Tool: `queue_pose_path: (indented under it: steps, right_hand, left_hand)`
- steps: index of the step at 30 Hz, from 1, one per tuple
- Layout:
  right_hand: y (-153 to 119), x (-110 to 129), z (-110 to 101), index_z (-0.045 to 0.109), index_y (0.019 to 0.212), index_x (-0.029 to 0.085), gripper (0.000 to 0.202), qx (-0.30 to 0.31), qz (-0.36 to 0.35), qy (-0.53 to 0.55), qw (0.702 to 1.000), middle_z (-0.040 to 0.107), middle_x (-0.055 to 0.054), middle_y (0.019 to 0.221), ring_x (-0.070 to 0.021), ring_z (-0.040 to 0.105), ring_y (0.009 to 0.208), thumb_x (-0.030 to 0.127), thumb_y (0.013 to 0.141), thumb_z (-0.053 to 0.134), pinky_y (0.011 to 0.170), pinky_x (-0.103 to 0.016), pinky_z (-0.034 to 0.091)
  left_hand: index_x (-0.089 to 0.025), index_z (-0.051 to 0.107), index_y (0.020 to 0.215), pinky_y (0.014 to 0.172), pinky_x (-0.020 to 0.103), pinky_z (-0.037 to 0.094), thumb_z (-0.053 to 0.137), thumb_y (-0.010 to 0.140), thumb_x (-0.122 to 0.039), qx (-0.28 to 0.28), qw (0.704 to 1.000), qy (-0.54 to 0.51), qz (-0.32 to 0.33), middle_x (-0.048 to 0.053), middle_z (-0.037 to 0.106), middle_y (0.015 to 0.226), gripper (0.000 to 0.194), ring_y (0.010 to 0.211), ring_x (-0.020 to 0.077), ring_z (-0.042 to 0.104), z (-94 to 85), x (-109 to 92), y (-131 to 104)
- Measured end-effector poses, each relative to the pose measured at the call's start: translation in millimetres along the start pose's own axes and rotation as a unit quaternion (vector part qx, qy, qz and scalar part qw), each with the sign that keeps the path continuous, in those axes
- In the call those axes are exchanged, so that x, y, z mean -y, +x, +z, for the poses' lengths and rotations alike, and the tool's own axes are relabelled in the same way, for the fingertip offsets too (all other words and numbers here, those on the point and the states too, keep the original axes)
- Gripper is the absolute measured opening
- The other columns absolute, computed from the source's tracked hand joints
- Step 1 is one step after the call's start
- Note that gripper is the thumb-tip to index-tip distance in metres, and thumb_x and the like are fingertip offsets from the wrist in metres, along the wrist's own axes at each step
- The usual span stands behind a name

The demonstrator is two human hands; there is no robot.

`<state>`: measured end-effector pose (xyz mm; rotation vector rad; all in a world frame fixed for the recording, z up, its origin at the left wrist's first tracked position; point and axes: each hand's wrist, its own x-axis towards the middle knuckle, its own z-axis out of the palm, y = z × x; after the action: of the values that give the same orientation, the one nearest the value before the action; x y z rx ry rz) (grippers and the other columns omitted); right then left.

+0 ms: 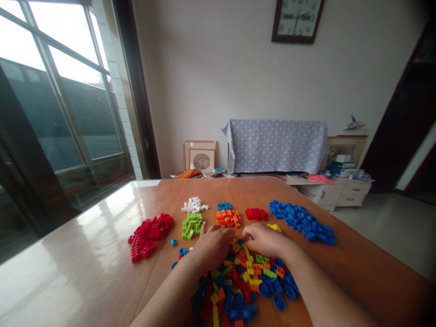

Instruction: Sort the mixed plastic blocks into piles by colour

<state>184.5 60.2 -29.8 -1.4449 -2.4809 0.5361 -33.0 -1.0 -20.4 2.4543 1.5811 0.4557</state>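
A mixed pile of toy building bricks [250,279], in yellow, orange, red, green and blue, lies in front of me on the table. My left hand [214,245] rests over the pile's far left part, thumb apart and fingers stretched to the right; I see nothing held in it. Opposite it, my right hand [264,238] is at the pile's far edge with its fingers curled in and down. Whatever those fingers hold is hidden. Just beyond the hands sit orange bricks [229,219] and, partly behind my right hand, yellow bricks [274,227].
Sorted heaps stand around: red bricks [150,236], lime green bricks [192,225], white bricks [195,205], small blue bricks [224,206], red bricks [256,214] and a large blue heap [301,221]. A lone blue piece [174,242] lies left of my left hand on the wooden table [102,227].
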Motion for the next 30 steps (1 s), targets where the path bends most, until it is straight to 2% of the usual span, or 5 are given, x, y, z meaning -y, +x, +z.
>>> queue_pose_path:
  steps: [6, 12, 22, 25, 30]
  right_hand:
    - [1, -3, -3, 0.074, 0.076, 0.019, 0.017, 0.019, 0.009, -0.002, 1.0, 0.073, 0.0, 0.072, -0.0139, 0.062, 0.066, 0.017, 0.073, 0.057, 0.053, -0.021, 0.03]
    - [-2, -16, -13, 0.073, 0.078, 0.019, 0.016, -0.006, 0.009, 0.052, 0.999, 0.074, 0.0, 0.075, -0.014, 0.063, 0.069, 0.014, 0.071, 0.059, 0.057, -0.02, 0.036]
    - [-2, -4, -4, 0.073, 0.074, 0.02, 0.016, 0.003, -0.005, 0.015, 1.0, 0.072, 0.001, 0.071, -0.013, 0.059, 0.064, 0.012, 0.066, 0.061, 0.053, -0.021, 0.029]
    - [0, -25, -13, 0.071, 0.076, 0.019, 0.011, -0.043, 0.003, 0.053, 0.998, 0.072, 0.0, 0.074, -0.0133, 0.059, 0.068, 0.016, 0.071, 0.062, 0.056, -0.02, 0.033]
    - [1, -70, -34, 0.067, 0.081, 0.017, 0.01, -0.183, 0.071, 0.096, 0.976, 0.066, 0.0, 0.069, -0.0134, 0.057, 0.065, 0.022, 0.075, 0.061, 0.055, -0.021, 0.036]
  left_hand:
    - [-0.032, 0.066, 0.114, 0.12, 0.056, 0.011, 0.041, 0.094, -0.024, -0.006, 1.0, 0.016, 0.008, 0.0, 0.073, 0.11, 0.032, 0.118, 0.0241, 0.058, -4.7, -4, -1]
    - [-0.029, 0.068, 0.11, 0.119, 0.053, 0.016, 0.039, 0.098, -0.032, -0.03, 0.999, 0.014, -0.015, 0.003, 0.073, 0.11, 0.032, 0.114, 0.0257, 0.06, -6.8, -3, 1]
    - [-0.028, 0.068, 0.106, 0.115, 0.054, 0.019, 0.039, 0.098, -0.032, -0.03, 0.999, 0.019, -0.014, 0.004, 0.073, 0.109, 0.031, 0.112, 0.0273, 0.06, -5.9, -1, 0]
    - [-0.029, 0.068, 0.107, 0.114, 0.054, 0.02, 0.04, 0.098, -0.035, -0.046, 0.999, 0.013, -0.008, 0.004, 0.073, 0.108, 0.03, 0.111, 0.0275, 0.059, -3.3, 2, 1]
    - [-0.03, 0.069, 0.109, 0.113, 0.055, 0.018, 0.043, 0.098, -0.038, -0.053, 0.999, 0.012, -0.008, 0.005, 0.072, 0.109, 0.029, 0.111, 0.0277, 0.059, -0.1, 6, 1]
